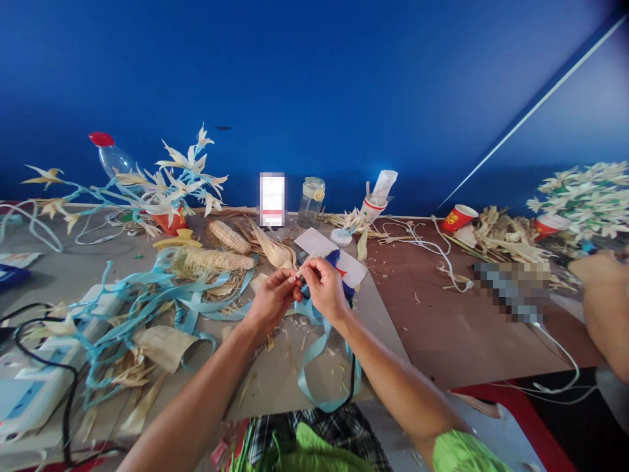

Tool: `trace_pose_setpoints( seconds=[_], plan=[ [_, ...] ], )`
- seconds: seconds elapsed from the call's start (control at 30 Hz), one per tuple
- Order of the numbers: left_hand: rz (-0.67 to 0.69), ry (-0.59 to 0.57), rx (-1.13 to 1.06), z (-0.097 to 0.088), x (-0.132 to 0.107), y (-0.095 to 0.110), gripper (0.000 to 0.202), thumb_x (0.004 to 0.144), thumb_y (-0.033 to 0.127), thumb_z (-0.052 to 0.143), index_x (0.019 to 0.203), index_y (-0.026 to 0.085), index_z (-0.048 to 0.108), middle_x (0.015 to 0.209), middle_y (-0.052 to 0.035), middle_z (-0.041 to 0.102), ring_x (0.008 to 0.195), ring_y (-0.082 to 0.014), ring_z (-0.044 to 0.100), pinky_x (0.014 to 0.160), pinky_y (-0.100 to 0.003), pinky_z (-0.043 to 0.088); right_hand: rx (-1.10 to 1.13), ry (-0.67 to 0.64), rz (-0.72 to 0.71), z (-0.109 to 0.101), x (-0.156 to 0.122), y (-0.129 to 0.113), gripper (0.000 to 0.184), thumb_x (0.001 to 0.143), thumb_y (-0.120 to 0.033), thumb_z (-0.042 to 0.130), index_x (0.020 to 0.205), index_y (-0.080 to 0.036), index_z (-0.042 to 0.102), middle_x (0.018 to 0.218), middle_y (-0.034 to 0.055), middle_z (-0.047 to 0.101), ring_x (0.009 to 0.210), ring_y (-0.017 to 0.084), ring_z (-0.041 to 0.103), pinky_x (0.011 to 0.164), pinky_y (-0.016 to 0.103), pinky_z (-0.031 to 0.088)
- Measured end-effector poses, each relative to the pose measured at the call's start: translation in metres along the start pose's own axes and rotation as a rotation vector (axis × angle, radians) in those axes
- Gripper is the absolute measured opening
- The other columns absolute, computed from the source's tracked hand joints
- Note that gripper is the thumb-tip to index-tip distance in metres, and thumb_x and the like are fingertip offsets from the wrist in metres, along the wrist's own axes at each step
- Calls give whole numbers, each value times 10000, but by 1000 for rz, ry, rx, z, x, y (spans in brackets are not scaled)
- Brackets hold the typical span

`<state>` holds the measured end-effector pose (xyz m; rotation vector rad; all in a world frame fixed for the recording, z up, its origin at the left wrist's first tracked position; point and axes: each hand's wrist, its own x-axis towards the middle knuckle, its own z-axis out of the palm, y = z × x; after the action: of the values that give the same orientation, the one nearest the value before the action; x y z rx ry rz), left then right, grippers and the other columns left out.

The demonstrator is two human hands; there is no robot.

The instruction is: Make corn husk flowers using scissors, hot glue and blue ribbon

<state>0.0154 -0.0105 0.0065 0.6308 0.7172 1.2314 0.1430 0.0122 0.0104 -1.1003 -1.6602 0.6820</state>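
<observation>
Pinched a pale piece between the bent fingertips of the left hand and the right hand, held up over the table in front of the body. Could not tell its exact shape behind the fingers, nor which hand bore more of it. Seemed at risk of dropping it through a slack pinch, and of then losing it among the similarly pale scraps below; might also have crushed or torn it by squeezing too hard, given such a small, light look. Had a blue ribbon looped between the forearms, nearer the right one and beside a black cable, close enough to snag on a lowered arm. Saw a husk and a white sheet just beyond the fingers, with two corncobs to the left. Farther back, noticed an upright, blurred screen near a jar, judged easy to topple by a careless reach. Far right, made out a co-worker's hand, well apart from the work and unlikely to jostle it.
</observation>
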Motion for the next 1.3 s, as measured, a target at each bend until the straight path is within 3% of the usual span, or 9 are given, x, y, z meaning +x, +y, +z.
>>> trace_pose_setpoints(
  seconds=[0.53, 0.67, 1.3],
  plan=[
    [-80, -76, -106, -4, 0, 1, 196, 688, 221, 734, 773, 108, 598, 656, -3, 573, 448, -49, 469, 484, -211, 398, -58, 6, -108, -3, 0, 0, 151, 884, -284, 462, 785, -204, 543, 779, 38, 599, 753, 157, 568, 706, 274, 445],
    [-73, -63, -78, -3, -1, 2, 256, 675, 300, 751, 752, 110, 597, 654, 2, 568, 463, -57, 485, 482, -215, 401, -52, 2, -119, -3, -1, 0, 144, 884, -277, 463, 783, -206, 537, 779, 39, 596, 755, 157, 563, 703, 272, 442],
    [6, -21, 176, -1, -1, 0, 309, 659, 381, 748, 662, 107, 606, 576, 22, 511, 453, -38, 418, 473, -194, 311, -25, -22, -114, -1, -3, -4, 96, 845, -235, 515, 765, -195, 553, 749, 24, 587, 715, 142, 555, 680, 260, 445]
  ],
)
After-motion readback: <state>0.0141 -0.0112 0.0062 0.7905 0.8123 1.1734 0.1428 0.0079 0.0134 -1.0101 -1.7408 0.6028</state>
